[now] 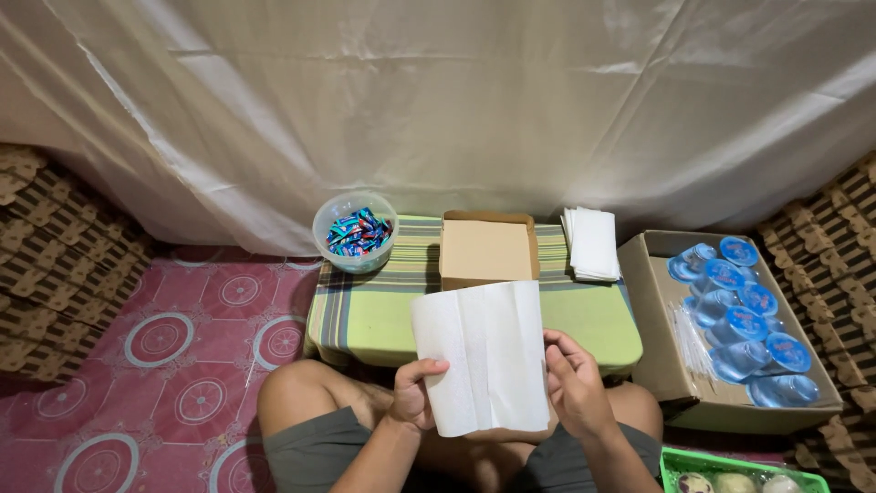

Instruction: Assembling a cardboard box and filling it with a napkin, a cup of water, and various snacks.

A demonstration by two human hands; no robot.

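I hold a white unfolded paper napkin (pixel 484 356) upright over my lap. My left hand (pixel 415 394) pinches its lower left edge with the thumb in front. Along the napkin's right edge rests my right hand (pixel 577 388), fingers curled on the paper. Beyond the napkin, a small empty brown cardboard box (pixel 488 248) sits open on a low table with a green striped cloth (pixel 374 310). At the table's back left stands a clear plastic bowl of blue and red wrapped candies (pixel 355 231). A stack of folded white napkins (pixel 591 243) lies at its back right.
A larger cardboard box (pixel 652 310) on the right holds several sealed plastic water cups (pixel 744 319) with blue lids and some clear straws. A green basket (pixel 693 463) with round items is at lower right. A white curtain (pixel 438 100) hangs behind; a pink patterned mat (pixel 164 365) covers the floor on the left.
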